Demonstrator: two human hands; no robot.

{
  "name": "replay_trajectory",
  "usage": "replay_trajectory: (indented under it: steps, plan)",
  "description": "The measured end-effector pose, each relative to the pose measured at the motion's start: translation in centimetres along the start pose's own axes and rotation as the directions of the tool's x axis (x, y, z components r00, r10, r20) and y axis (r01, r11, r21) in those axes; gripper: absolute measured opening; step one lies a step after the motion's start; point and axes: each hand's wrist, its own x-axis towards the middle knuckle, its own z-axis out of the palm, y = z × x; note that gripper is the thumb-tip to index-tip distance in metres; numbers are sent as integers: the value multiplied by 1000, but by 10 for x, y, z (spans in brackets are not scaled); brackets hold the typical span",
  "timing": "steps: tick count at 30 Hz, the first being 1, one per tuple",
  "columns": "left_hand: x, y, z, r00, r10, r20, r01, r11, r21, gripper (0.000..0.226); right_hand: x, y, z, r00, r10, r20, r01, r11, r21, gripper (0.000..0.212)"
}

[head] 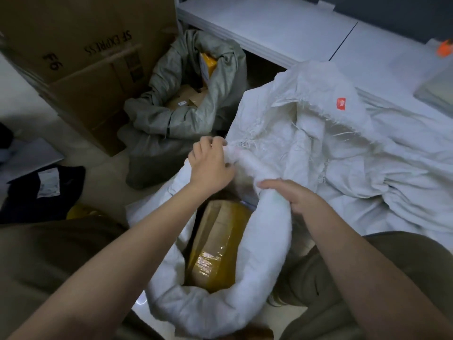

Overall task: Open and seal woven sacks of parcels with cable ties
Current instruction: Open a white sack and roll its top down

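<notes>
A white woven sack (pixel 267 244) stands open between my knees, its rim rolled down into a thick band. Inside lies a parcel wrapped in yellow-brown tape (pixel 215 244). My left hand (pixel 210 163) grips the rolled rim at the far side, fingers curled over the frayed edge. My right hand (pixel 291 195) holds the rim on the right, fingers wrapped round the roll. No cable tie is visible.
A heap of white woven sacks (pixel 355 143) lies to the right, one with a red label. A grey sack (pixel 176 104) with parcels stands open behind, beside a large cardboard box (pixel 81 57). A white shelf (pixel 264 25) runs along the back. Dark parcels (pixel 41 192) lie on the floor at left.
</notes>
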Motion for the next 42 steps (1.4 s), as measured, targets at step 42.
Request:
replay_trajectory:
  steps: [42]
  plan:
    - [-87,17,-7,885,273,377,-71,879,-471,87,-70,19,37,960,-277,47,192,770,609,42]
